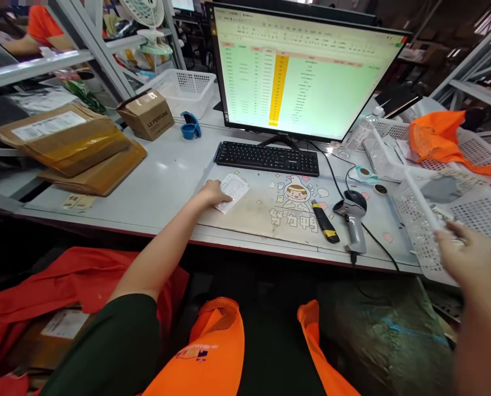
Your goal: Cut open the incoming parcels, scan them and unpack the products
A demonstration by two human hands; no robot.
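Note:
My left hand [214, 193] is closed on the near-left edge of a small white printed packet [234, 188], which lies on the desk mat [253, 217]. It looks like paper with fine text, perhaps in clear plastic. Over at the right, my right hand [468, 250] is blurred, with its fingers bent at the near-left side of a white perforated basket [414, 220]. Whether those fingers grip the rim or anything else cannot be made out. Inside that basket lies a grey item [441, 188]. A barcode scanner [354, 220] and a black-and-yellow box cutter [325, 221] rest between my hands.
Behind the mat stand a keyboard [268, 157] and a monitor [303, 77] showing a spreadsheet. Cardboard parcels [76, 140], a small box [146, 114] and a blue object [191, 127] occupy the left. A second basket [383, 151] with orange cloth [439, 135] is at right. The scanner's cable [377, 239] crosses the front edge.

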